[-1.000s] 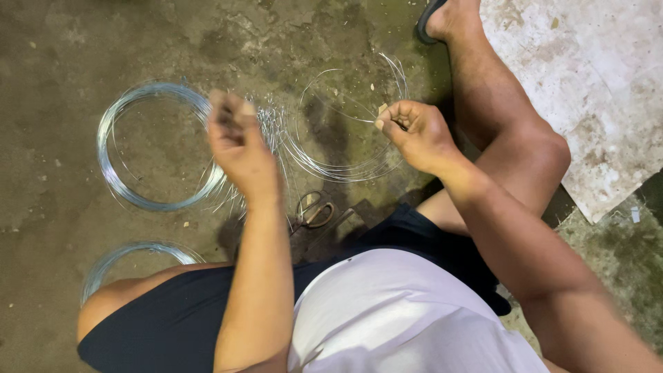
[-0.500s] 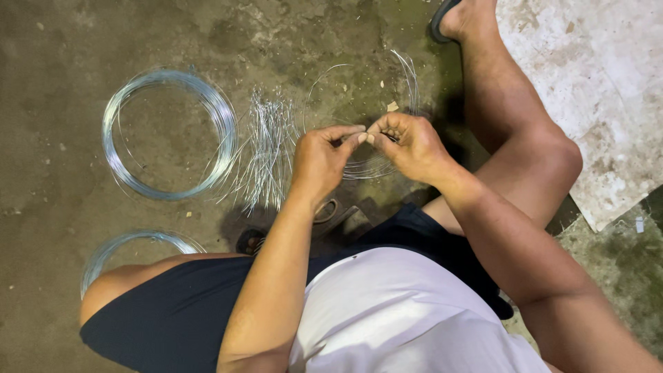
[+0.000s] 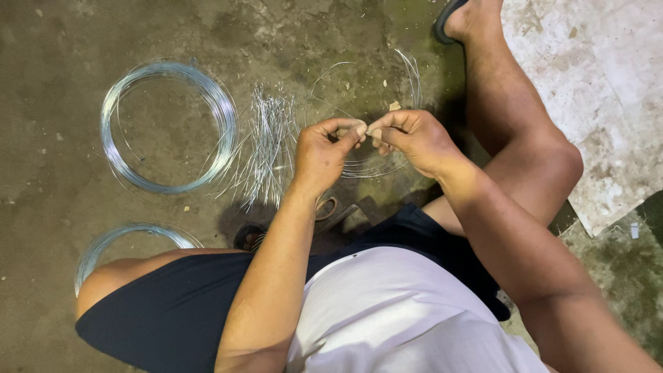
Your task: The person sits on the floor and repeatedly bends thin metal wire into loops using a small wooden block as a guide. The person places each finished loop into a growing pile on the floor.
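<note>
Left hand (image 3: 321,155) now against right hand (image 3: 414,141), fingers of both pinched on thin wire (image 3: 366,162); two wire coils (image 3: 169,124) nearby.

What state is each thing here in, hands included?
Left hand: fingertips pinched on thin wire.
Right hand: pinched on the same wire, meeting the left.
Large wire coil: wound, flat on floor.
Second coil: flat, partly hidden by knee.
Cut wire pieces: loose bundle on floor.

You sit on a rough, stained concrete floor (image 3: 83,41), dark grey-brown, littered with small chips and grit. Far right lies a pale, worn slab (image 3: 608,103) with a chipped near edge. Light is dim and warm, shadows falling near the middle.
</note>
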